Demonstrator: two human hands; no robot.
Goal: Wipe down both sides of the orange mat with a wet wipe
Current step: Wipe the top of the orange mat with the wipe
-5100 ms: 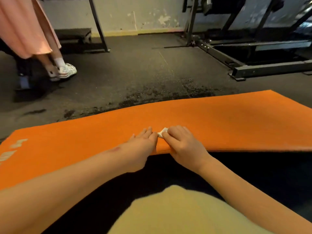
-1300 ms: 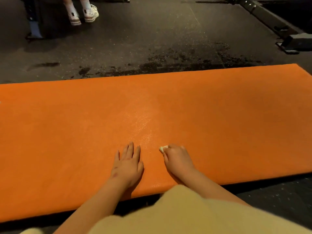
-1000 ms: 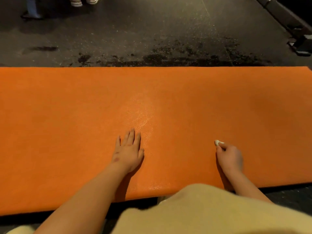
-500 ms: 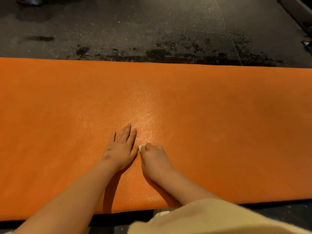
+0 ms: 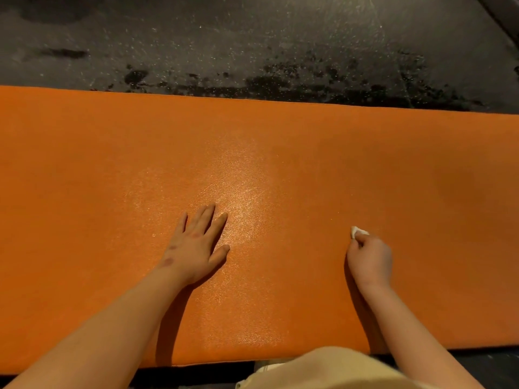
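The orange mat lies flat across the dark floor and fills most of the head view, running off both sides. My left hand lies flat on it near the middle, fingers straight and spread, pressing down. To its right, my right hand has its fingers curled round a small white wet wipe, of which only a corner shows past the fingertips, and holds it against the mat. A shiny patch sits on the mat just right of my left hand.
Beyond the mat's far edge is speckled dark rubber floor with black wet-looking stains. A dark metal frame bar crosses the top right corner. My pale yellow clothing covers the mat's near edge at the bottom.
My right hand has slid the wipe to the right, away from my left hand, which it was beside half a second ago. My left hand stays flat in place.
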